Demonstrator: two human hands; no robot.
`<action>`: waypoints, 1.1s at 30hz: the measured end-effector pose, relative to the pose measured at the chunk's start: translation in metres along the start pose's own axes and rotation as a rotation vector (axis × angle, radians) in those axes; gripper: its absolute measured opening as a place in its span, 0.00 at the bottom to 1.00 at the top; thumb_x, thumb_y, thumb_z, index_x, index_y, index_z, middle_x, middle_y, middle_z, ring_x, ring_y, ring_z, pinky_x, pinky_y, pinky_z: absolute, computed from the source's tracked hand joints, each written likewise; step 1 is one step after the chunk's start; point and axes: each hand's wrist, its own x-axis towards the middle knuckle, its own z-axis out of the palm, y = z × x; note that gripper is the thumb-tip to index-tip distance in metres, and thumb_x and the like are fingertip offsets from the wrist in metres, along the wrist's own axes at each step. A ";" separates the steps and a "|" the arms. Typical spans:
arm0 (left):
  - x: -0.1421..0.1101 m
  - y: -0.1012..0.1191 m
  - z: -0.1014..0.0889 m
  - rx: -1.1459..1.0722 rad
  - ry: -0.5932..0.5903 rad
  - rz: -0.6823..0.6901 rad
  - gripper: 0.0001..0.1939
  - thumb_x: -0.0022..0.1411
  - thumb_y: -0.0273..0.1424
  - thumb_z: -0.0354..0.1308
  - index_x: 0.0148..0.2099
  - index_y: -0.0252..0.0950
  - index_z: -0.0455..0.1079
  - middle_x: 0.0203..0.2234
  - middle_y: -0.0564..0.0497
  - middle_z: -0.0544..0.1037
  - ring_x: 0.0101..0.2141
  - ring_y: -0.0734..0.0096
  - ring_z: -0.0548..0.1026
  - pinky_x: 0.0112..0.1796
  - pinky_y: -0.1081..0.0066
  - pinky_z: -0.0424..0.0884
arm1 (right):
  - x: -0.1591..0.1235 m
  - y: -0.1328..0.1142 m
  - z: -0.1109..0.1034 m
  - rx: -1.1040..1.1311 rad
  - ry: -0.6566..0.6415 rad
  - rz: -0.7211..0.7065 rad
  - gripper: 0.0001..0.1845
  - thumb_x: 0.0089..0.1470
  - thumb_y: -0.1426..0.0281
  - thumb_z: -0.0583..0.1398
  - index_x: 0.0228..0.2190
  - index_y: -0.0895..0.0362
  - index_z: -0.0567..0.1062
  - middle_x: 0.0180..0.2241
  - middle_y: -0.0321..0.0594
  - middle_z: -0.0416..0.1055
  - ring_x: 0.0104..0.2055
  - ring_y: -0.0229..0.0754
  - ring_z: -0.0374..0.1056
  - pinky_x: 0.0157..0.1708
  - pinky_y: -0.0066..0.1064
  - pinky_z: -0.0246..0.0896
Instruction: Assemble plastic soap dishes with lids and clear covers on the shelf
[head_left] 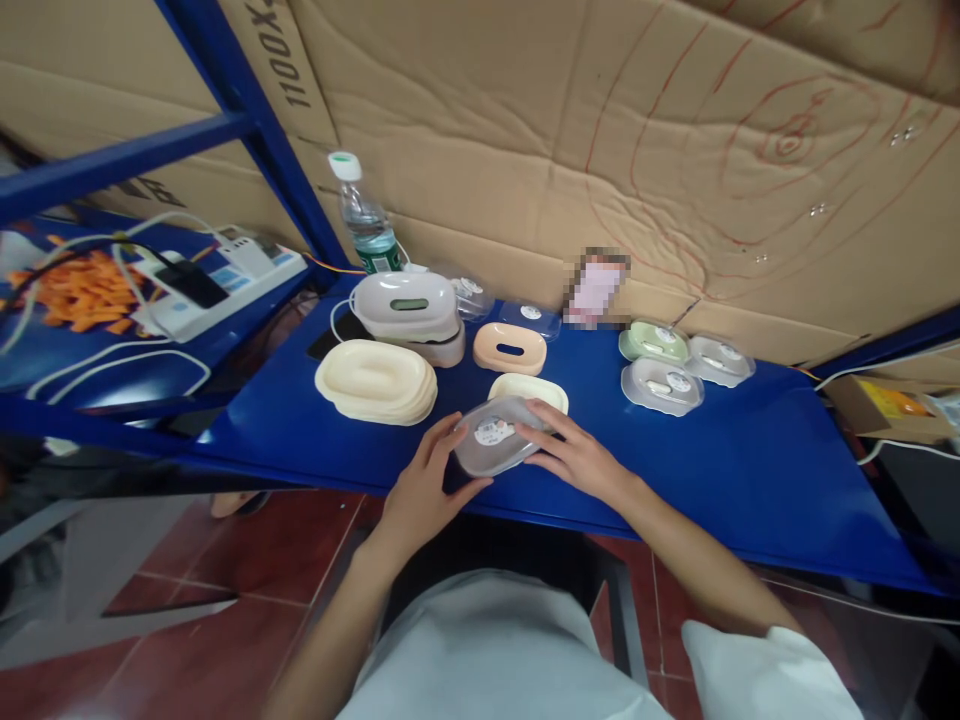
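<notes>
Both hands grip a clear plastic lid (pixel 495 438) with a small white sticker, tilted above the front of the blue table (pixel 750 470). My left hand (pixel 424 480) clasps its left end, fingers curled round the edge. My right hand (pixel 574 452) holds its right end, fingers over the top. Just behind the lid lies a cream soap-dish tray (pixel 536 388). A stack of cream trays (pixel 376 381) sits to the left.
At the back stand a grey-white stack of dishes (pixel 409 315), a peach tray (pixel 510 348), a water bottle (pixel 365 220) and closed boxes, one green (pixel 654 342), two clear (pixel 664 385). A power strip (pixel 225 285) and orange pieces (pixel 82 290) lie on the left shelf. Cardboard walls the back.
</notes>
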 end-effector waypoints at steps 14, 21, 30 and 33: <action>0.001 -0.006 0.003 -0.030 -0.021 -0.023 0.38 0.66 0.39 0.73 0.71 0.46 0.59 0.69 0.38 0.67 0.67 0.46 0.73 0.62 0.49 0.76 | -0.003 -0.003 0.007 -0.226 0.014 -0.082 0.46 0.67 0.73 0.66 0.76 0.42 0.54 0.76 0.46 0.57 0.76 0.53 0.58 0.72 0.46 0.64; 0.003 0.004 0.002 -0.041 -0.028 -0.039 0.41 0.66 0.40 0.73 0.73 0.47 0.57 0.71 0.40 0.65 0.68 0.48 0.71 0.63 0.51 0.76 | -0.003 -0.003 0.005 -0.140 0.087 -0.061 0.45 0.68 0.71 0.65 0.77 0.42 0.53 0.76 0.45 0.57 0.74 0.52 0.62 0.72 0.45 0.64; 0.014 0.007 0.000 -0.028 -0.035 0.008 0.38 0.68 0.42 0.70 0.73 0.45 0.57 0.71 0.39 0.65 0.69 0.48 0.69 0.65 0.49 0.72 | -0.007 0.002 0.005 -0.101 0.159 0.001 0.43 0.65 0.68 0.68 0.74 0.42 0.60 0.71 0.47 0.65 0.71 0.53 0.68 0.70 0.47 0.69; 0.019 0.006 0.001 0.009 -0.021 0.053 0.39 0.70 0.45 0.69 0.75 0.45 0.57 0.70 0.38 0.67 0.69 0.46 0.69 0.66 0.49 0.71 | -0.008 0.004 0.005 -0.062 0.155 0.033 0.43 0.65 0.69 0.69 0.74 0.43 0.61 0.71 0.48 0.66 0.71 0.53 0.68 0.70 0.48 0.69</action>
